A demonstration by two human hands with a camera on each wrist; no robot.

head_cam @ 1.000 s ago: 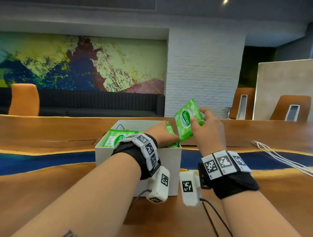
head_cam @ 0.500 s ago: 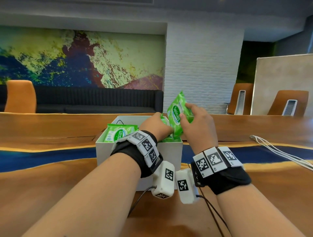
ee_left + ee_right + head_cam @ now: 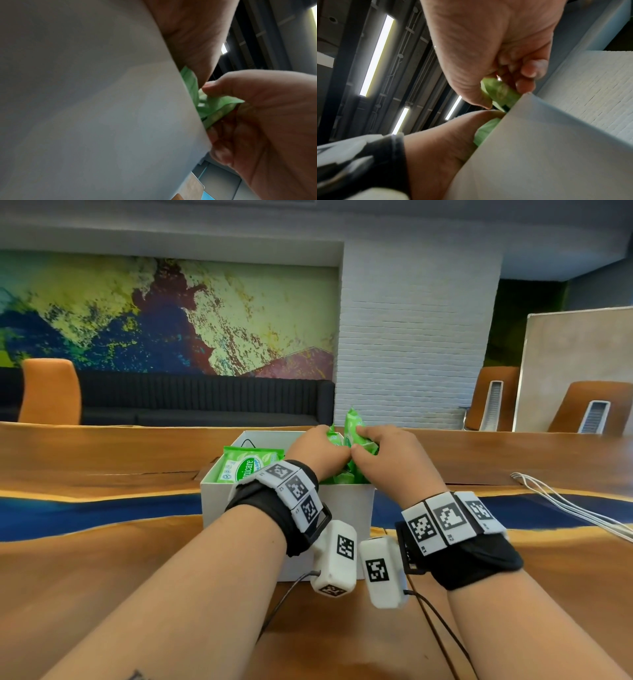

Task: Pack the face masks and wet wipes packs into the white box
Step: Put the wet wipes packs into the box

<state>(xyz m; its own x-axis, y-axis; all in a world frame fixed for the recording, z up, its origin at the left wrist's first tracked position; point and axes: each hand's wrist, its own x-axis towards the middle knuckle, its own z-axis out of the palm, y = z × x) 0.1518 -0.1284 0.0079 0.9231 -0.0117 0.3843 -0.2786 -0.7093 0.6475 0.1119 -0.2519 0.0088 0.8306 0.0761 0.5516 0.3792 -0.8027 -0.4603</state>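
Observation:
The white box (image 3: 342, 508) stands on the wooden table ahead of me. A green wet wipes pack (image 3: 248, 467) lies in its left half. My right hand (image 3: 359, 440) pinches another green pack (image 3: 354, 422) upright and holds it low over the box's right half. My left hand (image 3: 329, 440) curls over a green pack (image 3: 334, 434) standing in the box beside it; the two hands touch. In the right wrist view the right hand's fingers (image 3: 527, 70) clamp the pack (image 3: 501, 92) at the box rim (image 3: 539, 135). No face masks show.
White cables (image 3: 565, 505) lie on the table (image 3: 102, 577) to the right of the box. Orange chairs (image 3: 51, 392) stand beyond the far edge, with a dark sofa (image 3: 205, 398) behind them. A thin black loop (image 3: 248, 443) shows at the box's back wall.
My right hand has carried its pack left and down, from beside the box's right edge to low over the box. The left hand stayed on the packs inside.

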